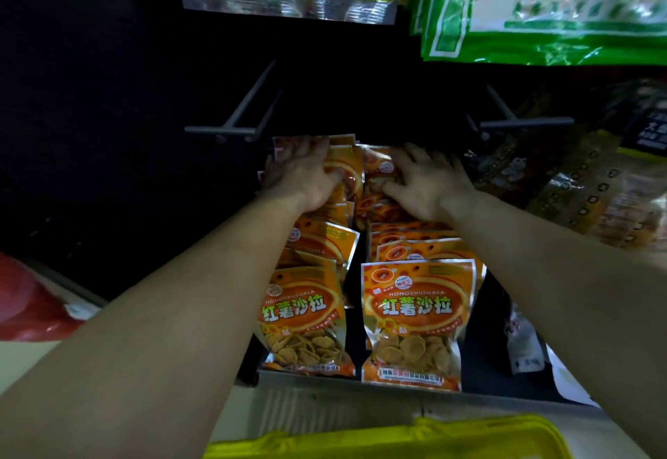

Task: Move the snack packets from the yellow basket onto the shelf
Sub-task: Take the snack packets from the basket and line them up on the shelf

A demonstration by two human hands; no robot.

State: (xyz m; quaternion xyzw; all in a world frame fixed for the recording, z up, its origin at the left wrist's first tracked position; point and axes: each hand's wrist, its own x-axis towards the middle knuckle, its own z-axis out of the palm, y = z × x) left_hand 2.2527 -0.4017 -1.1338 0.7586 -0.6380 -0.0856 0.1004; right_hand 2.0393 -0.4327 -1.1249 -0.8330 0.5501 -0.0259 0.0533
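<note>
Both bare arms reach forward into a dim shelf (325,384) where orange snack packets (411,321) stand in two rows, one behind the other, running from the front lip to the back. The left hand (306,177) lies palm down on the rearmost packets of the left row (303,318), its fingers (310,148) spread wide and fairly straight over their top edges, with the thumb resting against a packet's face. The right hand (426,184) rests the same way on the back of the right row, its fingers fanned out and straight and the thumb pressing on a packet front. Neither hand is plainly curled round anything. The front packet of each row stands upright at the shelf's lip, and chips show through a clear window in its lower half. Only the rim of the yellow basket (389,440) shows at the bottom edge, just below the shelf front, and what it holds is out of sight. Two grey metal rails (234,126) stick out from the dark back wall above the rows. Green bags (541,7) hang overhead, a brown patterned bag (577,191) sits just to the right of the packets, and a red object (25,300) lies at the far left.
</note>
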